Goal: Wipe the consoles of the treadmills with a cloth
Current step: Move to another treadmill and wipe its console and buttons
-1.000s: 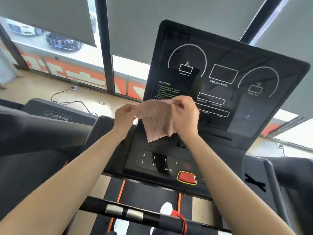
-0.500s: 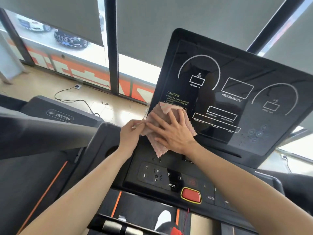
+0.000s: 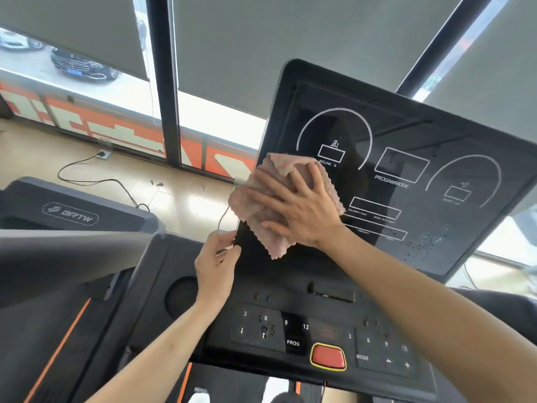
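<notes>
A black treadmill console (image 3: pixel 406 175) with white dial markings fills the middle and right of the head view. A pink cloth (image 3: pixel 255 216) lies flat against the console's lower left part. My right hand (image 3: pixel 293 205) presses on the cloth with fingers spread, covering much of it. My left hand (image 3: pixel 216 260) pinches the console's left edge just below the cloth. Beneath the screen sits the button panel (image 3: pixel 290 330) with number keys and a red stop button (image 3: pixel 327 356).
A second treadmill marked BRTW (image 3: pixel 69 213) stands at the left. Behind the console are windows with grey blinds (image 3: pixel 261 39) and a dark window post (image 3: pixel 165 82). A cable (image 3: pixel 96 181) trails over the wooden floor. Water droplets (image 3: pixel 418 242) speckle the screen's lower right.
My right hand has slid the cloth up and right over the console's left part. My left hand let go of the cloth and now pinches the console's edge.
</notes>
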Demonstrator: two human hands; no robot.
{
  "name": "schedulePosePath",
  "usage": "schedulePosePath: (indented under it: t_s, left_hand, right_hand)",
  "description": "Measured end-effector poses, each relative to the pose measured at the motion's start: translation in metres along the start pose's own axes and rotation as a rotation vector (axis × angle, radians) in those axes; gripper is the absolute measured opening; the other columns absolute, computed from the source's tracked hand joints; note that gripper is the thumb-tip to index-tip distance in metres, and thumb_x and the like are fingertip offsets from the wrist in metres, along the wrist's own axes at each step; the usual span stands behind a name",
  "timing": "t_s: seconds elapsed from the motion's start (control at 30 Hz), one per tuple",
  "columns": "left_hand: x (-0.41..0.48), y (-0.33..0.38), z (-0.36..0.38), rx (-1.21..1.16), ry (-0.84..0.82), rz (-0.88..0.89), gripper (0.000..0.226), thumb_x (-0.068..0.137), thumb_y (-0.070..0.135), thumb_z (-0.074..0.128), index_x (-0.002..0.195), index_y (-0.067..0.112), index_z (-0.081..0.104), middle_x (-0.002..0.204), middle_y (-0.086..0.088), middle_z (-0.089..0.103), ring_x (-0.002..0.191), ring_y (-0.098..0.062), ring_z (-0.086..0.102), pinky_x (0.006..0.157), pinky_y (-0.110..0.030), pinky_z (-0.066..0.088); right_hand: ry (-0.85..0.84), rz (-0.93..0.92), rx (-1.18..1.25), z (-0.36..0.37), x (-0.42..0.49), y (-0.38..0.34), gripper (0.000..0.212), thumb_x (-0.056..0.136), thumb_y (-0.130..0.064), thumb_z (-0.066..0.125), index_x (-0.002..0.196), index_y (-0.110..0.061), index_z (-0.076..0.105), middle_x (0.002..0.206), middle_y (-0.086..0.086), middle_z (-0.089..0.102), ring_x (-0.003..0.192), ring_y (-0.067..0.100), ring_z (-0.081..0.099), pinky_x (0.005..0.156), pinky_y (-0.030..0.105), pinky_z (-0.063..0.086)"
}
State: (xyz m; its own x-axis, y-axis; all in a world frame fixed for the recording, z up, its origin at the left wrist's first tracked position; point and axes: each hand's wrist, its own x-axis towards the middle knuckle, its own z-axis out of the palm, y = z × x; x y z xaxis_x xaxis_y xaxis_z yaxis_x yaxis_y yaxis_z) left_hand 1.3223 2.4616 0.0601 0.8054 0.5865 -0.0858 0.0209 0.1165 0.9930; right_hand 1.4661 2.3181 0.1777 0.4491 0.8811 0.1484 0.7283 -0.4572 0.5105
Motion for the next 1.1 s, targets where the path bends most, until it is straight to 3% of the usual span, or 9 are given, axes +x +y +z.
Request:
schedulePosePath:
  t_s: [0.13,0.3,0.4,0.53,0.8,0.97,1.1]
  left_hand:
    - [-0.005,0.0,0.001,0.036,-0.009,0.05,0.039,0.091,-0.005,0.064,0.11,0.029,0.07,0.111,0.01,0.071,0.103,0.008,0.064,0.088,-0.005,0.048]
    - [-0.007,-0.004,0.002,0.081,0.0,0.087,0.038,0.09,-0.004,0.067,0.113,0.027,0.068,0.115,0.006,0.072,0.11,-0.007,0.066,0.094,-0.012,0.051]
    - [-0.007,-0.006,0.002,0.101,0.001,0.097,0.039,0.09,-0.003,0.068,0.116,0.026,0.069,0.116,0.006,0.071,0.111,-0.011,0.066,0.097,-0.019,0.052]
    - [-0.007,-0.008,0.001,0.123,-0.005,0.112,0.044,0.089,-0.004,0.069,0.117,0.03,0.068,0.116,0.009,0.071,0.111,-0.004,0.065,0.098,-0.016,0.052]
    - [-0.008,-0.013,0.002,0.151,0.004,0.103,0.041,0.089,-0.001,0.071,0.125,0.018,0.067,0.123,0.0,0.07,0.114,-0.015,0.065,0.1,-0.021,0.051]
    - [-0.008,-0.015,0.003,0.169,0.011,0.119,0.043,0.087,-0.004,0.07,0.126,0.014,0.067,0.12,0.001,0.07,0.115,-0.012,0.065,0.103,-0.029,0.052]
    - [-0.01,-0.016,0.003,0.203,0.006,0.148,0.045,0.087,-0.004,0.071,0.128,0.013,0.066,0.125,-0.002,0.069,0.116,-0.012,0.065,0.104,-0.03,0.053]
  right_hand:
    - [0.062,0.104,-0.024,-0.022,0.018,0.028,0.074,0.096,-0.078,0.025,0.16,-0.045,0.011,0.172,-0.004,0.01,0.154,0.043,0.014,0.119,0.069,-0.003]
    - [0.184,0.291,-0.048,-0.055,0.033,0.073,0.075,0.094,-0.08,0.026,0.16,-0.044,0.015,0.171,-0.004,0.015,0.152,0.043,0.022,0.119,0.073,0.008]
    - [0.223,0.362,-0.088,-0.059,0.031,0.09,0.074,0.095,-0.079,0.025,0.16,-0.043,0.015,0.17,-0.005,0.017,0.152,0.045,0.02,0.119,0.073,0.009]
    - [0.227,0.453,-0.08,-0.052,0.02,0.097,0.075,0.097,-0.078,0.024,0.161,-0.041,0.011,0.171,-0.002,0.016,0.153,0.046,0.017,0.119,0.072,0.004]
    - [0.229,0.468,-0.07,0.012,-0.046,0.043,0.084,0.091,-0.079,0.04,0.16,-0.033,0.025,0.168,0.009,0.021,0.152,0.045,0.018,0.116,0.076,0.007]
    - [0.143,0.437,-0.01,0.057,-0.096,-0.018,0.083,0.091,-0.077,0.046,0.159,-0.037,0.022,0.167,0.005,0.019,0.147,0.041,0.025,0.115,0.074,0.014]
    - [0.13,0.499,0.052,0.062,-0.103,-0.029,0.076,0.096,-0.074,0.039,0.16,-0.042,0.013,0.169,-0.001,0.011,0.144,0.04,0.03,0.117,0.071,0.008]
